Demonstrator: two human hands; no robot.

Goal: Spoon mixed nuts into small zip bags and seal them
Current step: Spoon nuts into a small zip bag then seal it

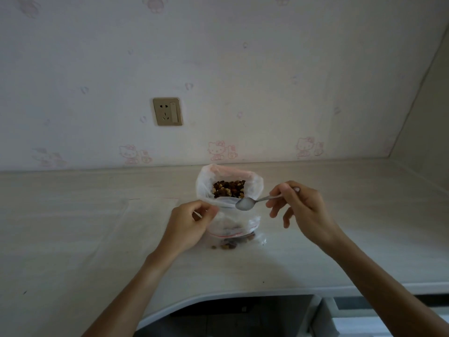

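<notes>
A white plastic bag point(255, 188) stands open near the wall with mixed nuts point(228, 189) inside. In front of it lies a small clear zip bag point(234, 229) with a red seal line and a few nuts at its bottom. My left hand point(188, 226) pinches the zip bag's upper left edge and holds its mouth up. My right hand point(300, 209) grips the handle of a metal spoon point(245, 204). The spoon's bowl looks empty and hovers between the two bags, over the zip bag's mouth.
More flat clear zip bags point(148, 215) lie on the pale counter point(73, 239) to the left. A wall socket point(167, 111) is on the papered wall behind. The counter's curved front edge point(218, 291) runs below my arms, with a side wall at right.
</notes>
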